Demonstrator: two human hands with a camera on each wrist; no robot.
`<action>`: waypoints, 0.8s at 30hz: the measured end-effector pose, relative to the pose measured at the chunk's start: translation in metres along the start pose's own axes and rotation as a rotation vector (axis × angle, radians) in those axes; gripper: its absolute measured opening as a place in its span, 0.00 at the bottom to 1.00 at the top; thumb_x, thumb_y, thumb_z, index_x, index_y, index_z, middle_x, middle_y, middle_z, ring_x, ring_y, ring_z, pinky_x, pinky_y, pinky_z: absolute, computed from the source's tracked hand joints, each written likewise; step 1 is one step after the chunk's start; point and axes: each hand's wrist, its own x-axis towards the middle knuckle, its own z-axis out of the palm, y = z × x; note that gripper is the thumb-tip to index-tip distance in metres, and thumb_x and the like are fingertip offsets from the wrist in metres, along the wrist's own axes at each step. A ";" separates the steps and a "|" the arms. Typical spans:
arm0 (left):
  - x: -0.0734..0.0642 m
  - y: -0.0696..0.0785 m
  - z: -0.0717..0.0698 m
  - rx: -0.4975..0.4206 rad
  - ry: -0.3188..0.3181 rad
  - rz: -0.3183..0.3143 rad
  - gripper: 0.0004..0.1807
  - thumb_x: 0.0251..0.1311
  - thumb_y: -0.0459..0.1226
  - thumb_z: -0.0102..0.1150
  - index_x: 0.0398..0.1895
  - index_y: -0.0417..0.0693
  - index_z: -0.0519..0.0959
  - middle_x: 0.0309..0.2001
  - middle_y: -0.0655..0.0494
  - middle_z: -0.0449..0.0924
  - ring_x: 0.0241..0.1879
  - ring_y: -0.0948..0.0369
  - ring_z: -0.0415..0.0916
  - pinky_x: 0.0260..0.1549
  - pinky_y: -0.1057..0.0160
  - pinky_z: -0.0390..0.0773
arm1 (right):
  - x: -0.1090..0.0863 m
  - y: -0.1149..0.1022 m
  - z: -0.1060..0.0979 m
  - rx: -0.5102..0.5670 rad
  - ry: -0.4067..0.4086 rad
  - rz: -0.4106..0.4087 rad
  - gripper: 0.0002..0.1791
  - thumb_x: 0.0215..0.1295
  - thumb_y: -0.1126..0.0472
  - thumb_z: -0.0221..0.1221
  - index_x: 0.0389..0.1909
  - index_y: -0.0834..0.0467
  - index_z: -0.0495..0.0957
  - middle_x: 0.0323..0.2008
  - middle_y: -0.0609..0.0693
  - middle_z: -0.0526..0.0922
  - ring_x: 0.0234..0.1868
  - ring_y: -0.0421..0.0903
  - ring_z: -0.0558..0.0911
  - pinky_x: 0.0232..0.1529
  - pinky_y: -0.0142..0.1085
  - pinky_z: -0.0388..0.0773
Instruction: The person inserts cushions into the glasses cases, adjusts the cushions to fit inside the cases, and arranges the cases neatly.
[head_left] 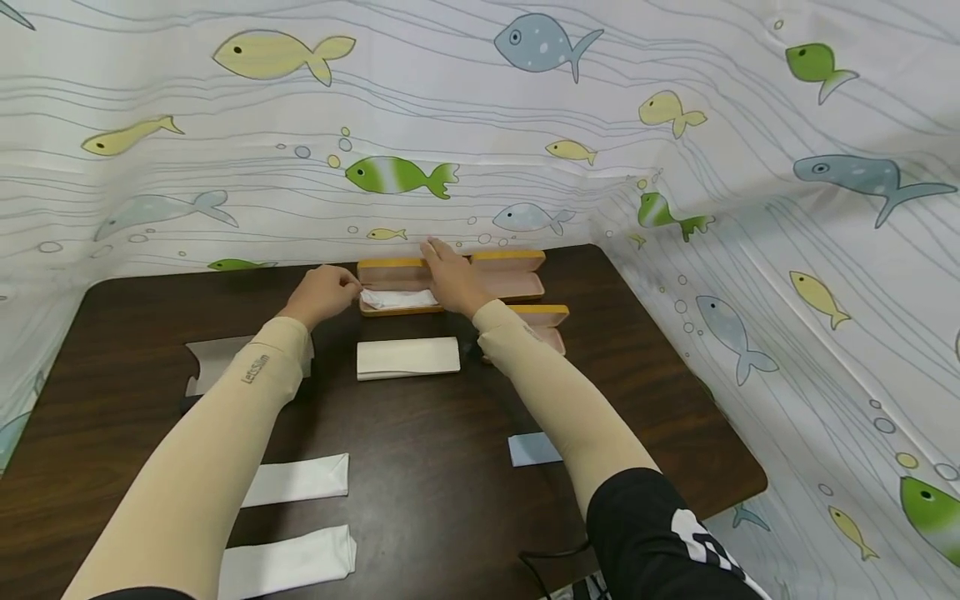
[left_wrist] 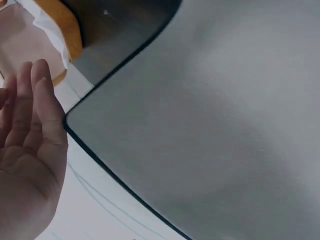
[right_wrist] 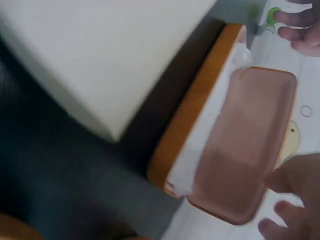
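An opened yellow-orange glasses case (head_left: pixel 396 310) with pink lining lies at the back of the table. Inside its base is a crumpled white cloth (head_left: pixel 397 299), also visible along the near side in the right wrist view. My left hand (head_left: pixel 324 293) is at the case's left end, fingertips close to the corner. In the left wrist view its fingers extend toward the case. At the other end is my right hand (head_left: pixel 456 279), fingers stretched up over the lid's right edge. The right wrist view shows its thumb at the rim of the pink-lined lid (right_wrist: pixel 240 145).
Two more open cases stand right, one behind (head_left: pixel 510 286) and one nearer (head_left: pixel 551 337). A folded cream rectangle (head_left: pixel 408 357) lies in front. A grey dark-edged piece (head_left: pixel 217 358), two folded white cloths (head_left: pixel 307 479) and a blue folded piece (head_left: pixel 534 449) lie around. Fish-patterned curtain (head_left: pixel 480 125) borders the table.
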 end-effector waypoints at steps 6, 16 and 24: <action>-0.013 -0.008 -0.006 -0.043 -0.035 -0.015 0.21 0.76 0.37 0.40 0.56 0.33 0.80 0.50 0.37 0.82 0.47 0.44 0.81 0.46 0.44 0.79 | 0.000 -0.004 0.011 -0.040 -0.158 -0.032 0.35 0.80 0.66 0.45 0.82 0.56 0.45 0.81 0.53 0.47 0.81 0.53 0.45 0.77 0.51 0.50; -0.031 -0.016 -0.015 -0.074 -0.029 -0.015 0.21 0.78 0.37 0.39 0.57 0.32 0.79 0.52 0.34 0.80 0.50 0.42 0.80 0.48 0.43 0.79 | -0.018 -0.013 0.017 0.075 -0.075 0.051 0.31 0.78 0.71 0.46 0.78 0.52 0.60 0.77 0.48 0.61 0.78 0.48 0.56 0.68 0.40 0.70; -0.041 -0.016 -0.020 -0.090 -0.017 -0.029 0.22 0.79 0.38 0.39 0.59 0.32 0.77 0.54 0.33 0.79 0.53 0.40 0.79 0.51 0.41 0.78 | -0.028 -0.019 0.027 0.037 -0.051 0.058 0.24 0.78 0.68 0.47 0.71 0.53 0.71 0.72 0.48 0.70 0.72 0.48 0.69 0.68 0.39 0.69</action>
